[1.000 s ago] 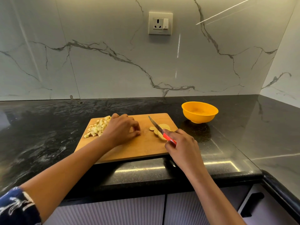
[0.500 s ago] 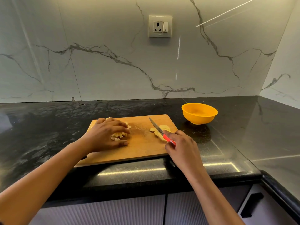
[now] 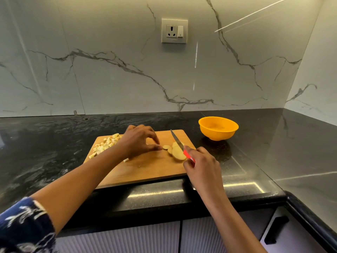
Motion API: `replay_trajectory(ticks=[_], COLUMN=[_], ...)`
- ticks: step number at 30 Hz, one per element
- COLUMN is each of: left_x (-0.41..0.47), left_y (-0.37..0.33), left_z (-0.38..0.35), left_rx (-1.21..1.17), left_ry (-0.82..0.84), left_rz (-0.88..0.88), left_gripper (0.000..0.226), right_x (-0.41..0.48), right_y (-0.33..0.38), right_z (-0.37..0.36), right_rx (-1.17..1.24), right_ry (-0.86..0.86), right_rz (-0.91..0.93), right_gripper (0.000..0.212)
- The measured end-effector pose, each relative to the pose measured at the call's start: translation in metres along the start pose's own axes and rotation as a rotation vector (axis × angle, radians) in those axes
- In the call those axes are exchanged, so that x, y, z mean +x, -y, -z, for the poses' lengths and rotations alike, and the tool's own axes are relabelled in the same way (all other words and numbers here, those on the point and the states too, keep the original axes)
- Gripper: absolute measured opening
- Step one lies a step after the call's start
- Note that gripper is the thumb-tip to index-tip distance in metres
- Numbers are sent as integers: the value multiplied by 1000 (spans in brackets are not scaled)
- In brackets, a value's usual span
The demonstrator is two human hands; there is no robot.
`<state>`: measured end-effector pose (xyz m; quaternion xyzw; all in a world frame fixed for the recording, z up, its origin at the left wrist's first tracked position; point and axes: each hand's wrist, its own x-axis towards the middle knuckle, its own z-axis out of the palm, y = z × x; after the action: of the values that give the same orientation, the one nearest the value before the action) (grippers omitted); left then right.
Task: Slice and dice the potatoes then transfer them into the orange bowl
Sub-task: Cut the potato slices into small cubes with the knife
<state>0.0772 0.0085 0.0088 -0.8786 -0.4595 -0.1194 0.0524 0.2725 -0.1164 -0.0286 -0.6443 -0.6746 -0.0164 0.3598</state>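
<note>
Room: we are looking into a kitchen corner, where a black stone counter (image 3: 255, 161) is meeting a white marble wall (image 3: 109, 79) that is carrying a socket plate (image 3: 174, 31).
Board: a wooden cutting board (image 3: 145, 170) is lying at the counter's front edge, above pale ribbed cabinet doors (image 3: 127, 240).
Diced potato: a heap of small potato cubes (image 3: 105, 144) is sitting on the board's far left part, partly behind the left wrist. One stray cube is lying beside that wrist.
Slices: a few round potato slices (image 3: 177, 153) are lying overlapped on the board's right side, under the knife blade.
Left hand: the left hand (image 3: 138, 141) is arching over the middle of the board. Its grip is loose and holding nothing we are able to see, and the thumb tip is reaching just beside the smallest slice.
Right hand: the right hand (image 3: 202, 167) is wrapping its grip round the red handle of the knife (image 3: 180, 145), whose blade is pointing away from us over the slices.
Orange bowl: the orange bowl (image 3: 218, 128) is standing on the counter just right of the board's far corner, apart from both hands.
Sleeve: a dark blue patterned sleeve (image 3: 23, 225) is showing at the lower left.
</note>
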Motion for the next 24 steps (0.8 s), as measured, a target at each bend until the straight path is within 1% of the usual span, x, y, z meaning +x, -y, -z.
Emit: replay_trajectory(ticks=[2,4,6,9,13,18,20,22,23,24], left_x=[16,28,35,37,28,-5,-16,-24,-29,-34], left_y=[-6,-8,-9,-8,2,14,14,15,17,18], left_z=[-8,-11,-9,-3,5,15,11,5,2,1], left_rx=[-2,-67,-164,-232,-185,-352,-353,-305,-274,-240], left_ry=[137,220,243,263,224,174,174,102,50,-3], left_rz=[4,-8,-29,-23,-43,-72,-71,-66,-63,-66], left_gripper=[45,42,32,27,23,21,23,29,38,52], right_x=[0,0,0,0,1,-2,-4,-6,-8,-10], right_y=[0,0,0,-1,0,5,8,12,14,16], right_z=[0,0,0,0,0,0,-1,-2,-2,-3], right_rx=[0,4,7,3,5,-4,-16,-15,-12,-4], right_ry=[7,11,12,23,39,51,51,48,44,42], right_rz=[0,-3,-4,-9,-5,33,55,62,64,69], right_gripper=[48,48,48,48,49,47,47,47,47,47])
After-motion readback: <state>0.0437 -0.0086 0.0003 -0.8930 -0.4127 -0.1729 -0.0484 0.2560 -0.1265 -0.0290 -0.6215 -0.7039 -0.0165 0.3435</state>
